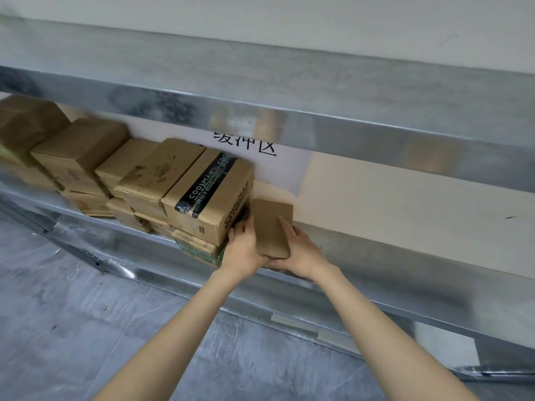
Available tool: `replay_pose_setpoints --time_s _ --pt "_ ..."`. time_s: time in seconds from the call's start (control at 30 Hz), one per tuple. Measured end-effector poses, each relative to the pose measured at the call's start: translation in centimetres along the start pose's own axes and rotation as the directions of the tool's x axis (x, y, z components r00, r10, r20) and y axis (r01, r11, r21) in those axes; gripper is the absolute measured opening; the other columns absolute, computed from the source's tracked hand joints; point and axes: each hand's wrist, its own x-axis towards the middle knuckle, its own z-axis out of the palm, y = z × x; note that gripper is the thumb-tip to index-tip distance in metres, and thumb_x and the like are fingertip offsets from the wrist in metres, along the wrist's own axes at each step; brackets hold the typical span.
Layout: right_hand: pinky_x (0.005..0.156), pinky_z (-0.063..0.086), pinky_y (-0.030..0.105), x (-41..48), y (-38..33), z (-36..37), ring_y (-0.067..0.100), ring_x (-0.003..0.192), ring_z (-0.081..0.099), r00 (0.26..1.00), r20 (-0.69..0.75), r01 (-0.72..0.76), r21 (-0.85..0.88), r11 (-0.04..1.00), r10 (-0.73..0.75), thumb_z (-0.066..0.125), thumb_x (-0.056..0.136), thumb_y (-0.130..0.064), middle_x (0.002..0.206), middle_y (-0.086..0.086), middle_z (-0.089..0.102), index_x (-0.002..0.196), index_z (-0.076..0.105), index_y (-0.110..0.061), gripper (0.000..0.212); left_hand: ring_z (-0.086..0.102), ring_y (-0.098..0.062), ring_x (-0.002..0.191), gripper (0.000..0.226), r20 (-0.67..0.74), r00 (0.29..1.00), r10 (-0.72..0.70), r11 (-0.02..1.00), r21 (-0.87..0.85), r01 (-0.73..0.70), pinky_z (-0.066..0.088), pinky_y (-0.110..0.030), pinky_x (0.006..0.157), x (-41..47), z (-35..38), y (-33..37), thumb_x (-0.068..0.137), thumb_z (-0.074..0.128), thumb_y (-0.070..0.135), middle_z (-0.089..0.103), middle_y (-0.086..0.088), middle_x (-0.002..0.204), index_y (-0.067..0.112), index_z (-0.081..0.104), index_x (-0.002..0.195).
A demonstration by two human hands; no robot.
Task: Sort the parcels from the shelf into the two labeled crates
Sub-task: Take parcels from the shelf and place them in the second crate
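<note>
Left hand (242,250) and right hand (302,250) clasp brown parcel (270,224), arms outstretched.

The flat cardboard parcel (270,227) is plain brown; the large brown cardboard box (231,189) bears black tape (207,183) lettered white; metal shelf (376,270), mottled grey.

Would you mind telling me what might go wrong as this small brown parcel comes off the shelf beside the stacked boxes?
1. The left grip is squeezed between the small brown parcel and the COOLMAN-taped box. Pulling out may nudge that box, which sits on a green-printed box at the shelf lip.
2. The parcel appears to overhang the lip, held mostly at its near end by the left grip and right grip, so it might tip or slip.
</note>
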Motion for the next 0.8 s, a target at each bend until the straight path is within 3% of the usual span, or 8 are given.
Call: replay_pose_setpoints --time_s 0.23,0.47,0.6,0.7,0.8 --pt "0.109 0.037 0.043 -3.5 1.0 -1.5 0.032 0.139 0.032 0.992 -0.118 0.047 0.063 0.997 -0.039 0.079 0.073 -0.051 0.156 0.010 0.028 0.158 0.004 -0.027 0.115 0.043 -0.025 0.128 0.112 -0.090 0.989 0.119 0.989 -0.074 -0.126 0.035 -0.046 0.102 -1.9 -0.9 2.9 0.054 0.090 0.041 0.047 -0.005 0.136 0.011 0.031 0.144" --pt "0.112 0.034 0.039 -11.7 4.3 -5.4 0.028 0.140 0.031 0.968 -0.249 0.053 0.175 0.983 -0.008 0.085 0.072 -0.036 0.154 0.012 0.030 0.157 0.011 -0.025 0.113 0.045 -0.024 0.122 0.107 -0.091 0.960 0.263 0.940 -0.198 -0.277 0.034 -0.040 0.099 -6.7 -0.5 10.1 0.058 0.088 0.024 0.051 -0.003 0.136 0.014 0.029 0.147" --pt "0.117 0.028 0.039 -19.5 7.2 -8.1 0.027 0.144 0.028 0.937 -0.349 0.060 0.212 0.975 0.018 0.088 0.068 -0.036 0.156 0.010 0.029 0.157 0.010 -0.023 0.119 0.045 -0.017 0.116 0.105 -0.015 0.952 0.304 0.893 -0.344 -0.291 0.036 -0.036 0.097 -11.2 0.3 16.3 0.051 0.085 0.029 0.053 0.011 0.122 0.018 0.033 0.142" --pt "0.120 0.024 0.044 -26.4 9.6 -10.0 0.025 0.147 0.020 0.910 -0.411 0.072 0.297 0.952 0.060 0.093 0.061 -0.038 0.162 0.004 0.020 0.157 -0.003 -0.027 0.136 0.045 -0.015 0.121 0.109 0.112 0.948 0.299 0.826 -0.528 -0.198 0.041 -0.035 0.103 -15.2 1.4 21.3 0.060 0.077 0.027 0.048 0.006 0.127 0.017 0.018 0.151" --pt "0.120 0.024 0.043 -33.4 11.9 -11.5 0.016 0.147 0.020 0.851 -0.513 0.125 0.404 0.906 0.111 0.095 0.058 -0.035 0.162 -0.001 0.015 0.156 -0.013 -0.029 0.145 0.055 0.008 0.107 0.092 0.138 0.907 0.399 0.717 -0.663 -0.214 0.046 -0.011 0.088 -19.0 2.7 26.5 0.080 0.074 0.013 0.048 0.003 0.134 0.018 0.015 0.151"
